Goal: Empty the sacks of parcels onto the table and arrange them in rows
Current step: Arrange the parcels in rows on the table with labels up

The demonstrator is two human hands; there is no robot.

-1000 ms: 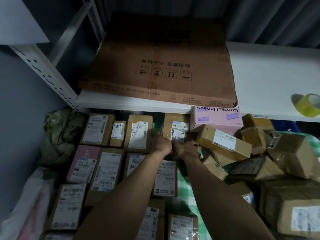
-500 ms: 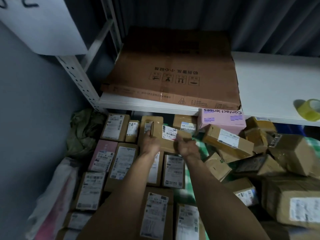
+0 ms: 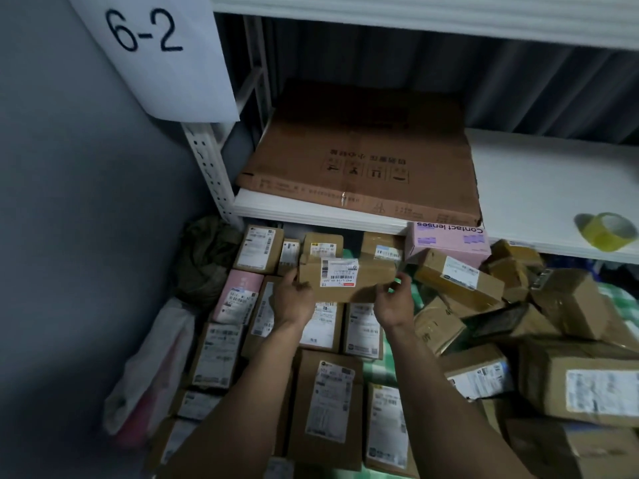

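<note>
Step in hand: arranging. One parcel point(image 3: 345, 280), label up, is held crosswise above the back rows. The left hand point(image 3: 294, 300) grips its 9 o'clock end. The right hand point(image 3: 394, 304) pinches its 3 o'clock end between thumb and fingers. The rows point(image 3: 325, 392) lie from 6 to 9 o'clock of it, and an unsorted heap point(image 3: 501, 299) lies at 3 to 4 o'clock.

Judgement: bare cloth point(image 3: 380, 373) at 5 o'clock looks the likeliest slot. The next move calls for turning the parcel lengthwise and setting it flush with its neighbours, label up.

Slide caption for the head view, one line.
Left hand and right hand hold a parcel above the rows, under a shelf.
</note>
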